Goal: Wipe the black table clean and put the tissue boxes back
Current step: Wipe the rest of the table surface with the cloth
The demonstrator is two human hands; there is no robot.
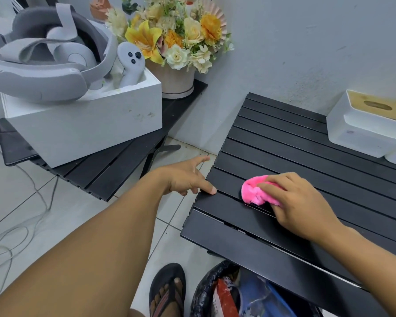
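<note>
Pink cloth (254,191) gripped by curled fingers of right hand (300,202), pressed on black table (306,152); left hand (183,177) loosely spread, thumb laid on left edge; tissue box (361,131) far right.

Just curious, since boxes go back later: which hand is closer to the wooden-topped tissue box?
Right. The right hand, holding the pink cloth, is on the black table in front of the wooden-topped tissue box; the left hand touches the table's left edge, farther off.

The left hand (183,177) and right hand (300,202) are seen bare; a black flip-flop sandal (167,272) with red-striped straps is worn.
</note>
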